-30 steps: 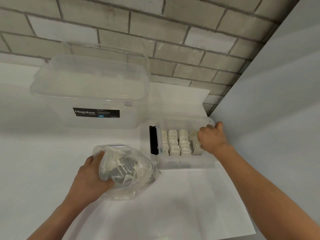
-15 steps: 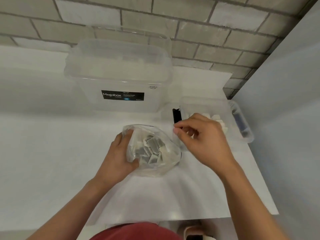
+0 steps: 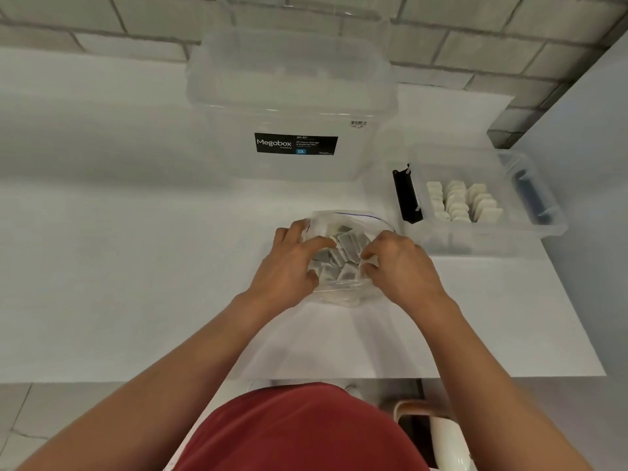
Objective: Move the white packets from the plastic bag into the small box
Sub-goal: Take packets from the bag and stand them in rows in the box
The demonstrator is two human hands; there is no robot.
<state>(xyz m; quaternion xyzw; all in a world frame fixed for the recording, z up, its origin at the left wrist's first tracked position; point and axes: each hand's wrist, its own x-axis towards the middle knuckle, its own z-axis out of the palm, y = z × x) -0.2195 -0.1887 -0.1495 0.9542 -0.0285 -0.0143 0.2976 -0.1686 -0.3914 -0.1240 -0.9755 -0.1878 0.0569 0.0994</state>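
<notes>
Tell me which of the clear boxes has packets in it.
The small box at the right, with white packets standing in rows. The big Megabox tub shows none.

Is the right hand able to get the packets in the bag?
Probably yes: the plastic bag looks open, the left hand holds it, and the right hand is beside the packets.

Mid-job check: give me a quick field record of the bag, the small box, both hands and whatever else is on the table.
plastic bag: on the table, mouth open, packets inside
small box: right of the bag, open top, rows of white packets standing inside
left hand: holds the bag's left side
right hand: fingertips curled at the bag's mouth; whether they pinch a packet, cannot tell
large clear bin: behind the bag, Megabox label
</notes>
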